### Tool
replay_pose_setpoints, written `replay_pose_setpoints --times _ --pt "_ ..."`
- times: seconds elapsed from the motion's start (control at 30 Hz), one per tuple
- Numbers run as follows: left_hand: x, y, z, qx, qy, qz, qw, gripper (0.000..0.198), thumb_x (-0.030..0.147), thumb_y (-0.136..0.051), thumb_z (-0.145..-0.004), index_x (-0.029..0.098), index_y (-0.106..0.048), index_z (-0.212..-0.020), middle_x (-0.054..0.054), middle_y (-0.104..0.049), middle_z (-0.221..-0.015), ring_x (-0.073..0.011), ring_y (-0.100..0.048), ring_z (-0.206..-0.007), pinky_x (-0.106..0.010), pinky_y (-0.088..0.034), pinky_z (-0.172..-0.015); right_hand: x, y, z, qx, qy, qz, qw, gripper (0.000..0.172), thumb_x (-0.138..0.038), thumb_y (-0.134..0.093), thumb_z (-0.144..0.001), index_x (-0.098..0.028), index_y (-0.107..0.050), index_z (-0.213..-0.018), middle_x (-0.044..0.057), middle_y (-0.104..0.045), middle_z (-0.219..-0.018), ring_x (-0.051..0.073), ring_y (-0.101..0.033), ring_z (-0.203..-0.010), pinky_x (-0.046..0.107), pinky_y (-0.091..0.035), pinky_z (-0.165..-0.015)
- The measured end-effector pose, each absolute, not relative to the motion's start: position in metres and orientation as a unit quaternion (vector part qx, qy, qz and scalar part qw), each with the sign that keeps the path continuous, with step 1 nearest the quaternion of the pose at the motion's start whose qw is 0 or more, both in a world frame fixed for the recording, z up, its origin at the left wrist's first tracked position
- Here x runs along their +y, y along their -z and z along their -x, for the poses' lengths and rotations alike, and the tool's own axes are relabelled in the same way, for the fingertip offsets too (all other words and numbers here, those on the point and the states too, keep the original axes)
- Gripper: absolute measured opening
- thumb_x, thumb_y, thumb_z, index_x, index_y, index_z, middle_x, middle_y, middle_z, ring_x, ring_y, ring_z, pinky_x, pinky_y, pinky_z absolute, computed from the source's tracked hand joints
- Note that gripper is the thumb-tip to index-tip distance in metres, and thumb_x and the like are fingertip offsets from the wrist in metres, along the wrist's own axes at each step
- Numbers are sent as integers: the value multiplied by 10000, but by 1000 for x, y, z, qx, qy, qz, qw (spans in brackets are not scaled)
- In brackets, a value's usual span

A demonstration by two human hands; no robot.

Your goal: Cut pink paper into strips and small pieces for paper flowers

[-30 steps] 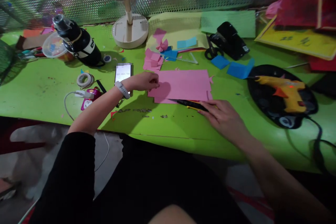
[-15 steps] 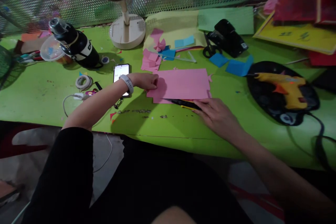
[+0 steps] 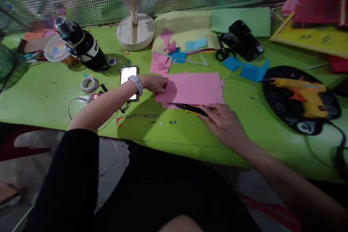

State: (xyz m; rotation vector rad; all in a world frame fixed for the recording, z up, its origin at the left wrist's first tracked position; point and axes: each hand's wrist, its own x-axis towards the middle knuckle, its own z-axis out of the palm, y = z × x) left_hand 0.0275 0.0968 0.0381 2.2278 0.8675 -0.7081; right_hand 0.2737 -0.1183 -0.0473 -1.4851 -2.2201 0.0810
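A stack of pink paper (image 3: 194,87) lies flat in front of me, with a lower layer showing along its near edge. My left hand (image 3: 157,84) rests on the paper's left end, fingers curled closed against it. In my right hand (image 3: 224,125) is a slim black-and-yellow tool, apparently a utility knife (image 3: 187,108). Its dark front end points left and lies along the near edge of the paper. The fingers partly cover the tool's handle.
A phone (image 3: 132,70), tape roll (image 3: 88,84) and black bottle (image 3: 91,52) stand left. Pink scraps (image 3: 160,63) and a fan base (image 3: 136,32) are behind. Scissors (image 3: 223,54) and blue papers (image 3: 251,71) lie back right; a yellow glue gun (image 3: 310,96) rests on a black tray (image 3: 277,110).
The view has shifted slightly. My right hand has slid a little to the right with the tool along the paper's near edge, where the upper sheet's edge now lifts apart. My left hand stays put.
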Motion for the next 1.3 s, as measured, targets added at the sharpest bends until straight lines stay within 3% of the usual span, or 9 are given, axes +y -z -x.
replay_pose_setpoints --times 0.23,0.7,0.87,1.13,1.3 --pt "97 -35 -27 319 259 -854 318 300 327 -548 -902 172 -587 -1157 -100 -694 -1012 -191 -570 -777 -336 -429 -731 -115 48 -265 -805 -74 543 226 418 -397 -437 -1056 -228 -632 -1384 154 -675 -1101 323 -642 -1010 535 -566 -875" --pt "97 -33 -26 316 253 -859 313 286 323 -586 -873 178 -598 -1120 -80 -689 -963 -191 -561 -781 -334 -410 -749 -102 48 -255 -814 -79 522 242 370 -404 -449 -1062 -247 -677 -1308 131 -678 -1056 288 -650 -953 490 -589 -810" --pt "98 -32 -27 319 248 -863 305 291 314 -599 -860 167 -612 -1112 -89 -691 -948 -197 -553 -756 -348 -406 -738 -94 49 -250 -824 -89 507 238 374 -364 -456 -1061 -206 -681 -1314 163 -684 -1089 305 -650 -970 495 -596 -780" --pt "97 -33 -23 323 248 -856 318 280 293 -565 -868 167 -580 -1118 -71 -722 -891 -178 -578 -717 -295 -407 -660 -109 33 -243 -854 -110 433 266 344 -241 -535 -1029 -230 -667 -1347 132 -705 -1080 273 -663 -968 447 -605 -804" --pt "76 -40 -9 329 158 -880 304 214 288 -575 -891 173 -605 -1068 -103 -719 -951 -183 -614 -750 -281 -427 -653 -93 15 -280 -808 -17 502 308 383 -311 -521 -1041 -243 -634 -1400 135 -693 -1106 282 -654 -1013 471 -592 -874"
